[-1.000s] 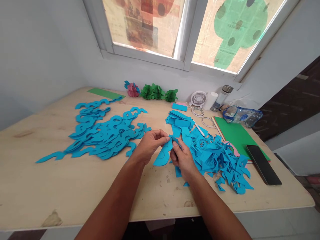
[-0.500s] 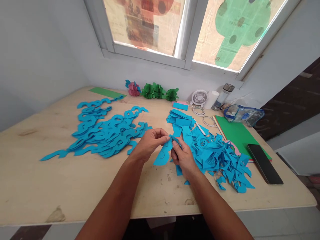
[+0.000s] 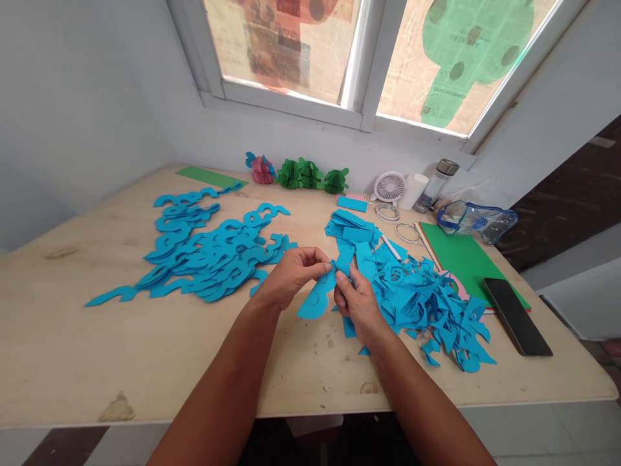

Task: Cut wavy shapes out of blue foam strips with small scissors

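Observation:
Between my two hands is a piece of blue paper (image 3: 314, 300) with curved pencil lines and a partly cut, rounded edge. My left hand (image 3: 297, 275) pinches its upper end between thumb and fingers. My right hand (image 3: 356, 296) is closed on the same paper's upper right part, thumb on top; the fingers underneath are hidden. To the left lies a spread pile of wavy blue paper cut-outs (image 3: 213, 259). Just right of my right hand is a heap of blue paper scraps (image 3: 417, 291), with folded blue paper pieces (image 3: 352, 226) behind it.
A white marker (image 3: 391, 248) lies on the scraps. At right are a black phone (image 3: 517, 317), green paper sheets (image 3: 473, 262) and a clear pouch (image 3: 478, 221). Along the wall stand a small fan (image 3: 389, 187), a bottle (image 3: 436, 186) and green paper ornaments (image 3: 305, 174). Tape rolls (image 3: 387, 213) lie nearby.
The blue paper flap at my right thumb has turned to lie flatter and broader. Both hands keep their hold; the view has shifted slightly.

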A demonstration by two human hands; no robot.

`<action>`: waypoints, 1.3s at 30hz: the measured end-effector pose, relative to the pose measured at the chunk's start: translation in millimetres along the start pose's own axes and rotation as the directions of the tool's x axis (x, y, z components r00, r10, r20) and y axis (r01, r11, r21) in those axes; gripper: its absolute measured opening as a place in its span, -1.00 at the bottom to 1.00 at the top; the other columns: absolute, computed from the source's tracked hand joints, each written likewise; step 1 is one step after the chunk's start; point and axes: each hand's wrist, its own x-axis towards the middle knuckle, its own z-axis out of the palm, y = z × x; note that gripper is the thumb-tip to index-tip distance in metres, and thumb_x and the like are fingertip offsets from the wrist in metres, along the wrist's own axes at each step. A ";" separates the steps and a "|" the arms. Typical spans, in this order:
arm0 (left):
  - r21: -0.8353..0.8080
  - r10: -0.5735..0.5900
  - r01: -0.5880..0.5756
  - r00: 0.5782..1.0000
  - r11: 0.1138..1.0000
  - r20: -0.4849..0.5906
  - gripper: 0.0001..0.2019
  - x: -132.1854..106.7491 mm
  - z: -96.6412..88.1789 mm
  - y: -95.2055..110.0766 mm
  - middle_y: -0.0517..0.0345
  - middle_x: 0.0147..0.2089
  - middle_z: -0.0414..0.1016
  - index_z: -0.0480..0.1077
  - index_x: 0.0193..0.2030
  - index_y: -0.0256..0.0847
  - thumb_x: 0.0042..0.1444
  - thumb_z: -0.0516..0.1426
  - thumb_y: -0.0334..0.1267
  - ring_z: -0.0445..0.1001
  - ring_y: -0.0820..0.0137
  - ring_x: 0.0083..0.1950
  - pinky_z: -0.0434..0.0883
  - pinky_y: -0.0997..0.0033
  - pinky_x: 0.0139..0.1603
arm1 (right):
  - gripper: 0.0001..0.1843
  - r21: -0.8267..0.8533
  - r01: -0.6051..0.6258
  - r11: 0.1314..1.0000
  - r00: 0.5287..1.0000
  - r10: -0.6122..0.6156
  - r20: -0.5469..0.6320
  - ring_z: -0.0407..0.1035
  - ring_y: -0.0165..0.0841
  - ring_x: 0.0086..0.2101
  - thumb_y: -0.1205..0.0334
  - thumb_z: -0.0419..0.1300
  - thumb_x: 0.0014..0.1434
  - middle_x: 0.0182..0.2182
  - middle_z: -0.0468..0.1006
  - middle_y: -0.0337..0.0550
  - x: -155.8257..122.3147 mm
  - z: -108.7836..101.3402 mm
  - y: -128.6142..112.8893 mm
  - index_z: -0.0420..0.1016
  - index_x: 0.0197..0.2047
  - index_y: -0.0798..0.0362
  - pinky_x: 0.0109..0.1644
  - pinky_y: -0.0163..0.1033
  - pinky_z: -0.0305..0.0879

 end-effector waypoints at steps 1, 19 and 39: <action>-0.006 -0.002 0.002 1.000 1.000 0.002 -0.82 0.1 -0.5 0.1 0.22 -0.59 0.38 0.41 -0.60 -0.24 -0.13 0.27 -0.22 0.32 0.46 -0.50 0.26 0.45 -0.43 | -0.67 0.000 0.002 1.000 1.000 -0.002 0.010 -0.12 -0.54 -0.72 -0.04 0.17 0.11 -0.75 0.12 -0.50 -0.1 -0.1 -0.2 0.33 -0.22 0.05 -0.68 -0.41 -0.26; -0.024 -0.028 0.029 0.999 0.999 0.037 -0.82 0.1 -4.9 -1.1 0.22 -0.56 0.38 0.40 -0.59 -0.25 -0.13 0.26 -0.22 0.32 0.46 -0.47 0.25 0.46 -0.42 | -0.68 -0.040 0.021 0.999 0.999 -0.019 0.050 -0.08 -0.54 -0.71 -0.06 0.15 0.12 -0.73 0.13 -0.48 -1.3 -0.3 -2.5 0.29 -0.32 0.03 -0.67 -0.39 -0.22; -0.052 -0.054 0.060 0.993 0.997 0.107 -0.85 1.3 -8.4 -5.8 0.22 -0.56 0.35 0.41 -0.59 -0.25 -0.17 0.28 -0.26 0.30 0.45 -0.48 0.25 0.45 -0.43 | -0.66 -0.048 0.051 0.998 0.997 -0.049 0.056 -0.09 -0.55 -0.72 -0.07 0.17 0.11 -0.76 0.13 -0.48 -2.0 -1.2 -3.1 0.24 -0.42 0.02 -0.68 -0.40 -0.20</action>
